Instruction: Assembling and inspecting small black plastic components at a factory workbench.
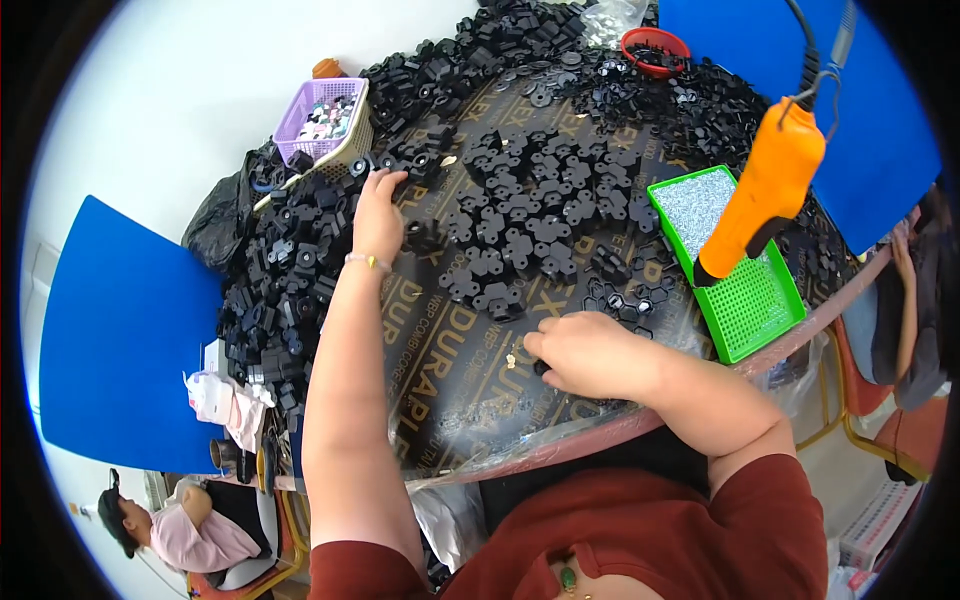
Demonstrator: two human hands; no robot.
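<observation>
My left hand stretches to the edge of a heap of black plastic parts, fingers extended and apart beside a part with a round hole. Nothing shows in its grasp. Close to the near table edge, the fingers of my right hand are curled in around a small black part, mostly hidden under the fingertips. Beyond that hand, flat black plates with lobed outlines cover the middle of the table. Several hexagonal black rings lie just past its knuckles.
An orange power screwdriver hangs over a green tray of small silvery pieces at right. A purple basket of small pieces and a red bowl stand farther back. Blue panels flank the table. Other people sit at both sides.
</observation>
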